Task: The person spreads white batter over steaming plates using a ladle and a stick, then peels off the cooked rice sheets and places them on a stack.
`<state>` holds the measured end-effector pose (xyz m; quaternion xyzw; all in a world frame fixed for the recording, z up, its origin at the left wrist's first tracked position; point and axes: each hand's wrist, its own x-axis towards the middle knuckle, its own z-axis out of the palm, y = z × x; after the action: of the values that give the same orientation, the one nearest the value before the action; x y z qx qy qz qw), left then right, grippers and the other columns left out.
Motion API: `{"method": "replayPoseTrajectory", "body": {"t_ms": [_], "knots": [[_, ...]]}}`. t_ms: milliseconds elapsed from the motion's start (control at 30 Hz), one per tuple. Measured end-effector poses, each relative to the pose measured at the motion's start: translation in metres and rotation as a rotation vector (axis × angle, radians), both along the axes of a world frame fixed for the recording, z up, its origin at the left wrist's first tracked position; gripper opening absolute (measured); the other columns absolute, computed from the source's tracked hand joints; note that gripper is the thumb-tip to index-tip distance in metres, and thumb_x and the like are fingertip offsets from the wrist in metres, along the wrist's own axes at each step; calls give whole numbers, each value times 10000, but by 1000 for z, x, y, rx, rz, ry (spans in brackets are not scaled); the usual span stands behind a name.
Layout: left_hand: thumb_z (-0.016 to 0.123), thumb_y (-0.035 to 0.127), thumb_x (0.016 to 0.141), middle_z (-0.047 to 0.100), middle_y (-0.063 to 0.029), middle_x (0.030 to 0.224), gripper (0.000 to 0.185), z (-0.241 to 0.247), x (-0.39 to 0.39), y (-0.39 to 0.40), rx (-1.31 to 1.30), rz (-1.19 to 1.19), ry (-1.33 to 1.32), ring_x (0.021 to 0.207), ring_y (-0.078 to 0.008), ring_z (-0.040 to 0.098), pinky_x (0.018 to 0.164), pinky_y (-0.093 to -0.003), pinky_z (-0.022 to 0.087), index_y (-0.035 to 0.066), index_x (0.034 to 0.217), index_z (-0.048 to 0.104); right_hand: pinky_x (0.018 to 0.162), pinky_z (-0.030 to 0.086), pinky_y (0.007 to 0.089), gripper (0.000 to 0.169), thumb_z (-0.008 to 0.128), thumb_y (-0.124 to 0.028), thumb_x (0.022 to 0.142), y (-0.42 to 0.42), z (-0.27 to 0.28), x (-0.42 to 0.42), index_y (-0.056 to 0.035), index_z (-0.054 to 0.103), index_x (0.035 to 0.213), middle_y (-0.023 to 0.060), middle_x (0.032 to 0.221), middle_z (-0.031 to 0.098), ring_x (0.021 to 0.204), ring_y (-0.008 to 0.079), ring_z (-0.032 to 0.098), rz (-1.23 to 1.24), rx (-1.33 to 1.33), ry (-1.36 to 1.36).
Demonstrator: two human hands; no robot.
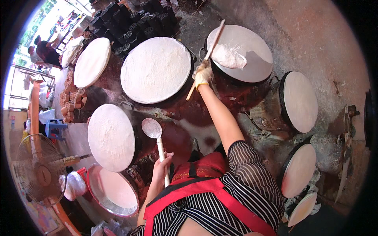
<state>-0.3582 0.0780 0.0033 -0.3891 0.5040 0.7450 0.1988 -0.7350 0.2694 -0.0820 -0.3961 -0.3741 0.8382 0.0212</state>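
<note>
My gloved right hand [203, 73] grips a wooden stick [217, 38] at the near side of a round flat griddle [260, 47]. A crumpled white mass [229, 57], like batter or a thin sheet, lies on the griddle beside the stick, its far end over the rim. My bare left hand [162, 166] holds a metal ladle [151, 128] by its pale handle, bowl up. The ladle is between a white-coated griddle [111, 137] on the left and a larger coated one [156, 70] above. A basin of pale liquid [113, 188] stands at lower left.
More round griddles stand at the upper left [92, 62], right [300, 101] and lower right [299, 171]. Black perforated cylinders [127, 20] are stacked behind. A fan [42, 174], a blue stool [55, 129] and clay-coloured pieces [71, 101] are at left; people [47, 53] are farther off.
</note>
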Motion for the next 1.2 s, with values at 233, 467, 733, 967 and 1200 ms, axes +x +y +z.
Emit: {"method": "replayPoseTrajectory", "body": {"t_ms": [233,467,733,967,1200], "knots": [[581,113,843,612,-22,995,266,-8,-6,-1,35,-60,74,841,-68,516,785,-215,395,11,1088,559,302,292,266,256,534,-358,880,61,2,126,-361,489,1133,-5,562,472,339,145,385,56,-24,210],[569,83,821,532,36,743,313,10,-30,41,136,-142,56,608,-42,482,526,-168,374,6,1117,505,345,259,312,396,540,-590,752,129,-7,104,-194,533,726,26,564,500,364,178,409,-14,-381,278],[506,53,835,571,9,870,296,25,-63,96,188,-124,135,670,-38,490,605,-152,398,-9,1124,515,289,278,275,393,669,-459,742,190,-5,175,-218,561,1034,5,544,485,318,123,378,438,-296,156],[544,97,846,585,-10,1008,231,21,-91,148,104,-197,173,863,-68,487,813,-193,361,-22,1041,579,322,301,327,467,620,-537,715,243,23,153,-74,560,698,49,537,521,336,190,421,297,-345,192],[595,179,845,462,36,707,151,29,-113,203,27,-132,141,635,-68,436,592,-230,386,62,942,591,305,268,255,468,635,-471,767,338,15,182,-235,526,1157,18,565,481,327,118,364,643,8,57]]}}
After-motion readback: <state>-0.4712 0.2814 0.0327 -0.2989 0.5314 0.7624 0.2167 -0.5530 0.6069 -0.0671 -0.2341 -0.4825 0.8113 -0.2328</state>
